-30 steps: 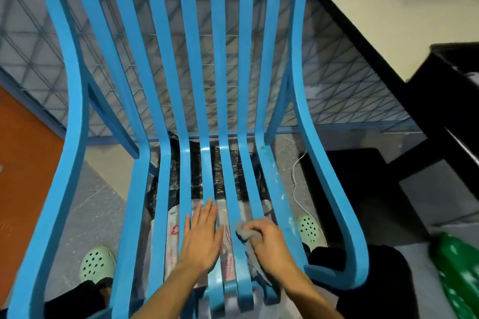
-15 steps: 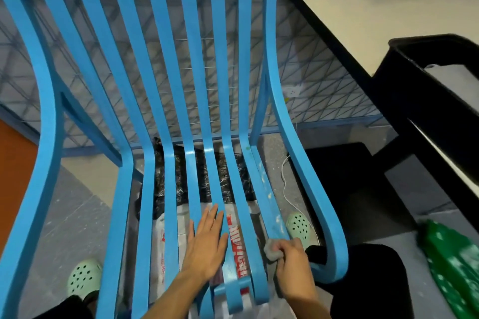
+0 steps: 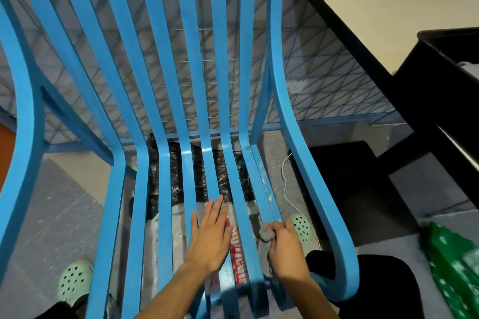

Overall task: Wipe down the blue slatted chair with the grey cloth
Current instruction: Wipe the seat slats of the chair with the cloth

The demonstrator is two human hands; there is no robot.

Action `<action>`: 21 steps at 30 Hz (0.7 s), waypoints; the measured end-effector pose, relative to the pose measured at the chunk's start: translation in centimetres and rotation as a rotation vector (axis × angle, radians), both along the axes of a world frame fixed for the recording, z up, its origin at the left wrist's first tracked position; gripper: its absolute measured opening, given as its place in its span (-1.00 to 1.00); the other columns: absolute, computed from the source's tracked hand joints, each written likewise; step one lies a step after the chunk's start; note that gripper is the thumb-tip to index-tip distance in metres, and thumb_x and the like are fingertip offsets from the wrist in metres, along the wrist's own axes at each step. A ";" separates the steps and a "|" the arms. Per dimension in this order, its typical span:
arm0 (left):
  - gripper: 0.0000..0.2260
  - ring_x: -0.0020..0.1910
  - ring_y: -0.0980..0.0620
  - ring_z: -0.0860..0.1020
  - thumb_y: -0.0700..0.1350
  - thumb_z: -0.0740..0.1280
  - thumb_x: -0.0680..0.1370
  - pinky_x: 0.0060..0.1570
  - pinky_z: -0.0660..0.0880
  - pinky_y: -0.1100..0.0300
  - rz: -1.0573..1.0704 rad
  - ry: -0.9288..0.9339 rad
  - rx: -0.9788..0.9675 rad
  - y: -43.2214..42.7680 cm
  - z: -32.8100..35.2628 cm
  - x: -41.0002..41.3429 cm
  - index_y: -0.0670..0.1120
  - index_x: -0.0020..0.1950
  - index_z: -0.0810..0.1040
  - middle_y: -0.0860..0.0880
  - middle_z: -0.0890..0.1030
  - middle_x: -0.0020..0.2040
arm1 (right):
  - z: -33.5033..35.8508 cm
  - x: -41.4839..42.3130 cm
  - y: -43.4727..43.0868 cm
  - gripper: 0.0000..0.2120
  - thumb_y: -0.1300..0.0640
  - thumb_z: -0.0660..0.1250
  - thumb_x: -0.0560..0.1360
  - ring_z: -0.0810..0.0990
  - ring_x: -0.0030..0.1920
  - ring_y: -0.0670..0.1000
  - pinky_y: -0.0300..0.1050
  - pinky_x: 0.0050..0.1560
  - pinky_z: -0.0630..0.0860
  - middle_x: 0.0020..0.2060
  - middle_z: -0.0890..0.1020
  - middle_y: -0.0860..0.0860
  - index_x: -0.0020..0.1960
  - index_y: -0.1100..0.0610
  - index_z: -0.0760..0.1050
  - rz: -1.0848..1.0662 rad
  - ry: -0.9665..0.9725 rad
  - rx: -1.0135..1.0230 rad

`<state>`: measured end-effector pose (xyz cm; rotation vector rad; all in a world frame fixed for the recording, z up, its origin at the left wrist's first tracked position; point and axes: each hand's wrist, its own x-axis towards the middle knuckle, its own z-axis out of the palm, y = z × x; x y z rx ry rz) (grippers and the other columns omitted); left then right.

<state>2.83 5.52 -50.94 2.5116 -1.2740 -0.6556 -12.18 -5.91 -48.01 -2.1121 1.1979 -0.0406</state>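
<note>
**Cloth at the seat's right edge**

The chair (image 3: 166,85) fills the view, seat slats running toward the person. The left hand (image 3: 211,235) lies flat on the middle slats, fingers straight and together. The right hand (image 3: 286,248) curls tightly round the bunched cloth (image 3: 265,234), pressing it on the outermost right slat. The curved armrest (image 3: 324,215) stands just beside that hand, with a narrow gap between. Open gaps between the slats show bags (image 3: 237,256) on the floor below.
</note>
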 end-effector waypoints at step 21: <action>-0.50 0.59 0.07 -0.18 0.11 -0.10 0.68 0.51 -0.17 -0.11 -0.045 -0.069 -0.136 -5.9 -3.1 4.1 0.04 0.61 0.03 0.05 -0.10 0.62 | -1.8 14.8 -9.7 -0.79 0.18 0.18 0.45 0.55 0.08 0.12 0.06 0.13 0.47 0.03 0.53 0.08 -0.01 0.11 0.55 -0.035 -0.006 -0.094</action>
